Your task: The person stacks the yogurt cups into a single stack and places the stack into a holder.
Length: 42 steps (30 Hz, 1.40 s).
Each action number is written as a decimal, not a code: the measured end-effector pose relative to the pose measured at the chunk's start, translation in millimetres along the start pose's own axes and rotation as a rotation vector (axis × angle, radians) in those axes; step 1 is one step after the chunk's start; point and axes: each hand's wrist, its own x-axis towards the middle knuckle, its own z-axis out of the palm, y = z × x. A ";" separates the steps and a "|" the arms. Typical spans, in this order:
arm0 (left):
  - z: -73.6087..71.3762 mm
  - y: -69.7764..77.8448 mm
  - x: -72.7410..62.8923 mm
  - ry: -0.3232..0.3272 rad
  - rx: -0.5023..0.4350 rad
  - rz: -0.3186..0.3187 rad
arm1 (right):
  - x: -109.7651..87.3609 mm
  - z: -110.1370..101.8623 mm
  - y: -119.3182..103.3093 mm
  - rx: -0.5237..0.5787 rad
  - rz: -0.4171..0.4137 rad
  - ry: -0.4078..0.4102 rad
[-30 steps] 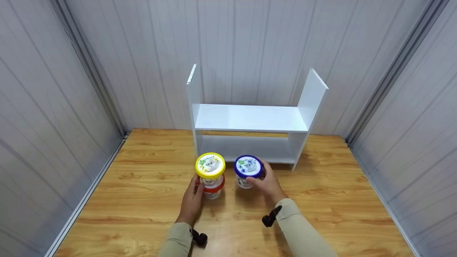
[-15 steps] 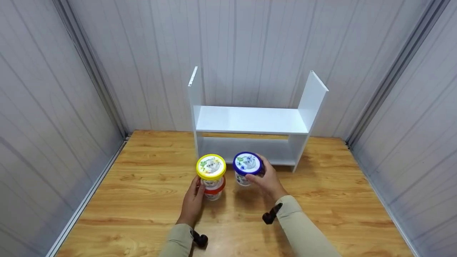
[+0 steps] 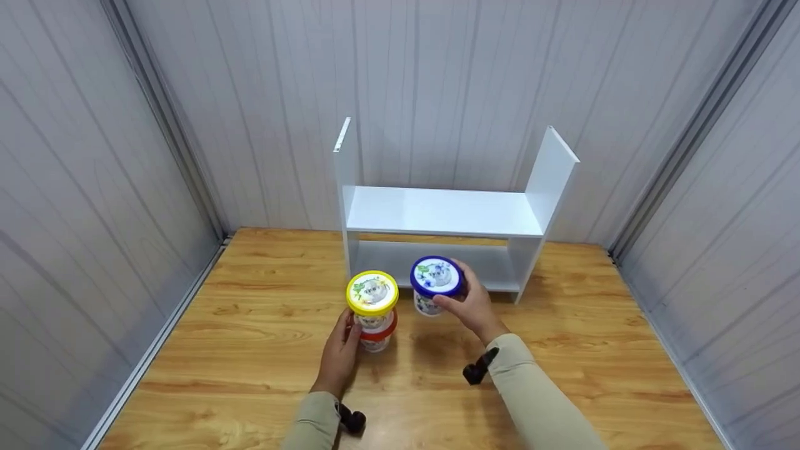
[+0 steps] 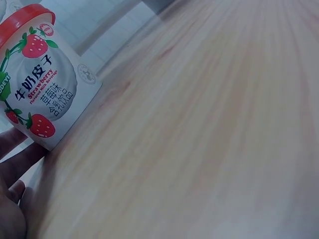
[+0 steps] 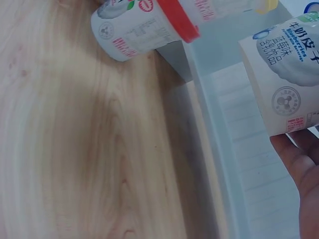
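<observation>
My right hand (image 3: 470, 311) holds a white blueberry milk drink cup (image 3: 428, 304) with a dark blue lid, raised off the table; its printed side (image 5: 294, 74) fills the right edge of the right wrist view. To its left, a yellow-lidded cup (image 3: 373, 294) stands on top of a red-lidded strawberry milk drink cup (image 3: 375, 345), which rests on the table. My left hand (image 3: 337, 357) grips the left side of the strawberry cup, thumb in front and fingers partly hidden. In the left wrist view, the fingers (image 4: 22, 162) lie low against the strawberry cup (image 4: 45, 84).
A white two-tier shelf (image 3: 444, 211) with tall side panels stands just behind the cups, near the back wall (image 3: 437, 81). The wooden table (image 3: 262, 312) reaches out to both sides. Panelled walls enclose it left and right.
My right hand has lifted the blueberry cup upward and slightly toward the shelf. The left hand and the two stacked cups have stayed put; the head view has shifted a little.
</observation>
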 end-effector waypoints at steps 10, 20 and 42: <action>0.4 -5.1 2.0 0.006 0.013 0.005 | 8.6 -3.7 -10.9 -0.016 -0.020 -0.011; 0.9 -4.1 2.5 0.007 0.029 0.006 | 12.4 -1.6 -26.0 0.003 -0.036 -0.045; -0.4 0.2 2.8 -0.012 0.024 -0.003 | 26.9 6.2 -54.3 -0.014 -0.109 -0.077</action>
